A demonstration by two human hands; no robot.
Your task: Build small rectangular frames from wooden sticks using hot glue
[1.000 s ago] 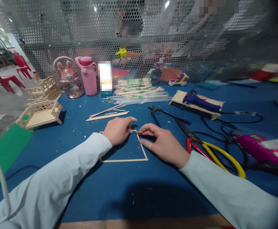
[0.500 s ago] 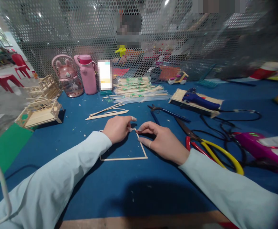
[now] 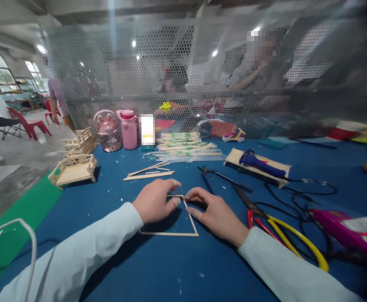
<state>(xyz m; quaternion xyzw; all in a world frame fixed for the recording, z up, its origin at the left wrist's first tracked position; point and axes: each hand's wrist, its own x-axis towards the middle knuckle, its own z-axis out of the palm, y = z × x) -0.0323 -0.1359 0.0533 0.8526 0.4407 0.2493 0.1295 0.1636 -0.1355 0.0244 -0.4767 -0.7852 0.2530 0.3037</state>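
Note:
A four-sided frame of thin wooden sticks (image 3: pixel 170 234) lies flat on the blue tabletop between my hands. My left hand (image 3: pixel 154 201) covers its left side and part of the far stick. The thumb and index finger of this hand are apart, by the far right corner, with nothing visible between them. My right hand (image 3: pixel 217 212) has its thumb and fingertips closed at that corner, on the right-hand stick of the frame. Beyond the hands lie several loose wooden sticks (image 3: pixel 150 175).
Blue-handled pliers (image 3: pixel 230 179), yellow-and-red-handled cutters (image 3: pixel 293 237), a blue glue gun (image 3: pixel 261 165) and a magenta tool (image 3: pixel 343 226) with black cords lie right. Bundled sticks (image 3: pixel 183 144), pink bottles (image 3: pixel 129 130) and a small stick-built bed (image 3: pixel 74 170) stand farther back. A person (image 3: pixel 57 92) stands far left.
The view has tilted up, so everything sits lower in it. My left thumb and index finger have spread, showing more of the far stick. My right hand stays at the corner.

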